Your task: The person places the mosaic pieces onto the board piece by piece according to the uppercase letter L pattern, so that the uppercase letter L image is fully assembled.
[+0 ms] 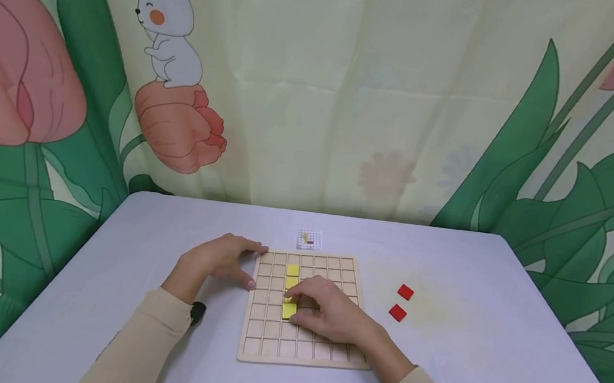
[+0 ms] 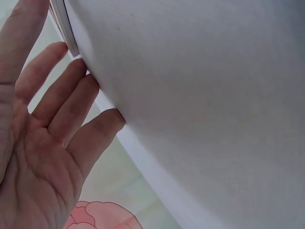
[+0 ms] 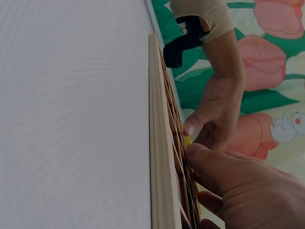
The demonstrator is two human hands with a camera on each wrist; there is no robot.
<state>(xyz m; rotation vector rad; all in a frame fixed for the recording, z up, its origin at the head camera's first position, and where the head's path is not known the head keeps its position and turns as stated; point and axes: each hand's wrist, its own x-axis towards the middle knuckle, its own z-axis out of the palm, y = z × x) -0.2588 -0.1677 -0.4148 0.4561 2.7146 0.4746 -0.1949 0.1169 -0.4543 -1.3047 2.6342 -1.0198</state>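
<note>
A wooden grid board (image 1: 269,341) lies on the table, with a column of yellow tiles in its squares. My right hand (image 1: 333,313) is over the middle of the board and pinches the nearest yellow tile (image 1: 289,311) between thumb and fingers. In the right wrist view, the thumb of the right hand (image 3: 248,186) meets a yellow tile (image 3: 188,140). My left hand (image 1: 224,259) rests at the board's back left corner, its thumb touching the left edge. The left wrist view has the left hand (image 2: 47,143) with fingers loosely extended, fingertips on the table.
Two red tiles, one farther back (image 1: 405,292) and one nearer (image 1: 398,313), lie on the white table (image 1: 491,361) right of the board. A small printed grid card (image 1: 309,240) sits behind the board. A curtain (image 1: 317,93) with tulips and a rabbit hangs behind the table.
</note>
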